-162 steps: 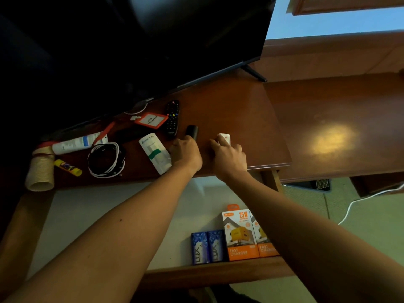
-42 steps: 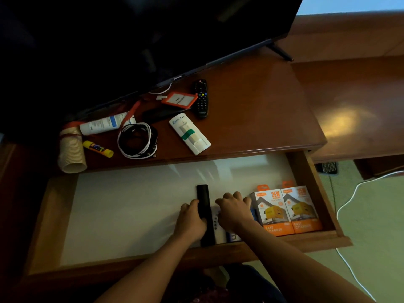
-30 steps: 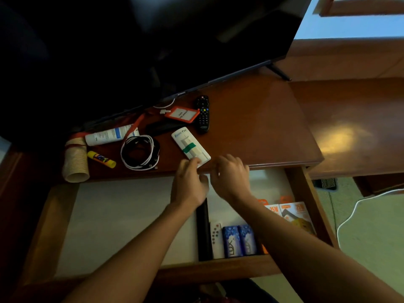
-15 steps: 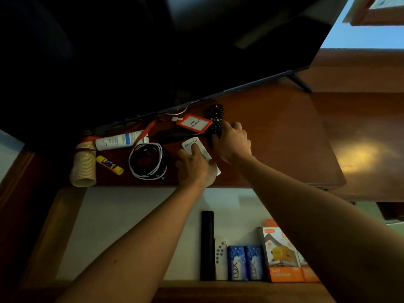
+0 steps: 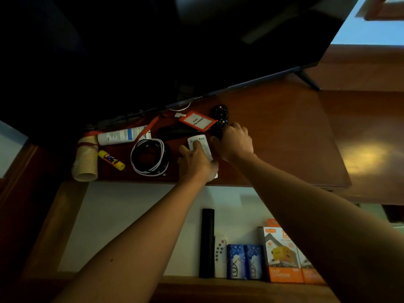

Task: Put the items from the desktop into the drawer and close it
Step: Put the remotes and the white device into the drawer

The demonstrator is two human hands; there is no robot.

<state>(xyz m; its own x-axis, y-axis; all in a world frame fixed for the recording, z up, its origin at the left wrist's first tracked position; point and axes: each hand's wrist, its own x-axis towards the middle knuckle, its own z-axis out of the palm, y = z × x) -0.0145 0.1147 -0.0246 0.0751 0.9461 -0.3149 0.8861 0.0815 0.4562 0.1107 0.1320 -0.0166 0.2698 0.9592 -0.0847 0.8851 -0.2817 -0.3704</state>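
Note:
My left hand [image 5: 196, 160] lies over a white remote [image 5: 202, 143] on the wooden desktop [image 5: 273, 132], fingers curled around it. My right hand [image 5: 235, 143] closes on the lower end of a black remote [image 5: 220, 115] just to its right. The open drawer [image 5: 131, 215] below holds a long black remote [image 5: 207, 241], a small white remote [image 5: 220, 256], two blue soap boxes [image 5: 244, 261] and orange charger boxes [image 5: 282, 256]. On the desktop to the left lie a coiled cable [image 5: 149, 157], a red badge holder [image 5: 196, 121], a white tube [image 5: 122, 135], a yellow glue stick [image 5: 111, 160] and stacked paper cups [image 5: 85, 158].
A large dark TV [image 5: 196, 51] overhangs the back of the desktop, its foot [image 5: 307, 79] at the right. A lower wooden surface [image 5: 367, 138] adjoins on the right. The drawer's left half shows bare white lining.
Both hands left the drawer, where the long black remote and small white remote now lie, and rose to the desktop. They have settled on the white remote and the black remote.

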